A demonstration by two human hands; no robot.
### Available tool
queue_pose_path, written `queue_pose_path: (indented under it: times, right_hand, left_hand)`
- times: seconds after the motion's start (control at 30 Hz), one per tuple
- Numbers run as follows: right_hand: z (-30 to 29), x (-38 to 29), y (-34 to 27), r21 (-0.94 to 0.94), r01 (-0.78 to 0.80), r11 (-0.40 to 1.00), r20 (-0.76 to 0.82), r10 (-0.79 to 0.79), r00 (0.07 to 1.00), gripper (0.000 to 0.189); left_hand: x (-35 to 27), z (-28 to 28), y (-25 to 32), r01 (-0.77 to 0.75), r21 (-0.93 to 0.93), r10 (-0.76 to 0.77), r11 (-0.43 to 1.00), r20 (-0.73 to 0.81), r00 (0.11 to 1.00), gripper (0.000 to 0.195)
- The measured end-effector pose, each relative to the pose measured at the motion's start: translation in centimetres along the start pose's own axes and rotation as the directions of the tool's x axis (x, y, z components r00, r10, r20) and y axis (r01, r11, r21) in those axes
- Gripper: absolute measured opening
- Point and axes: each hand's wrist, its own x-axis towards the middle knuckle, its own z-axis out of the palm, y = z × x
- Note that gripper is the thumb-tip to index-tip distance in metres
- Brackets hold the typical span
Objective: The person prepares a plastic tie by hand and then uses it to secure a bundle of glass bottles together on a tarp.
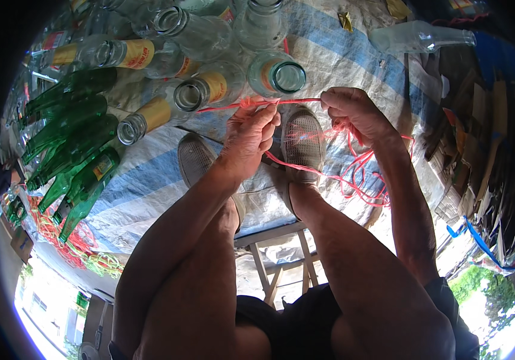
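My left hand (250,137) pinches a red plastic twine (302,101) close to the neck end of a clear glass bottle (277,74). The twine runs taut from there to my right hand (357,112), which grips it along with a loose bunch of the same twine. Slack loops (361,175) hang from the right hand over the right shoe and onto the sheet. Beside the left hand, another clear bottle with a yellow label (212,85) leans at an angle, and the twine passes by its mouth.
Green glass bottles (73,130) lie at the left, above tangled red and green twine (75,247). A clear bottle (419,37) lies at the upper right on a blue-and-white woven sheet (347,36). Stacked flattened cardboard (487,148) stands at the right. A wooden stool (262,265) is below.
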Motion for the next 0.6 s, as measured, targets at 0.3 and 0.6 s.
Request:
queue_pose_path:
  times: [0.3,0.6]
  right_hand:
    - [2.5,-0.8,-1.8,0.336,0.073,0.939,0.05,-0.095,0.994,0.024]
    - [3.1,1.2,-1.6,0.566,0.017,0.824,0.097,-0.087,0.992,0.022]
  left_hand:
    - [0.0,0.9,0.3,-0.079,0.207,0.093,0.975,-0.056,0.994,0.014]
    - [0.3,1.7,0.3,0.002,0.315,0.042,0.949,-0.134,0.99,0.027]
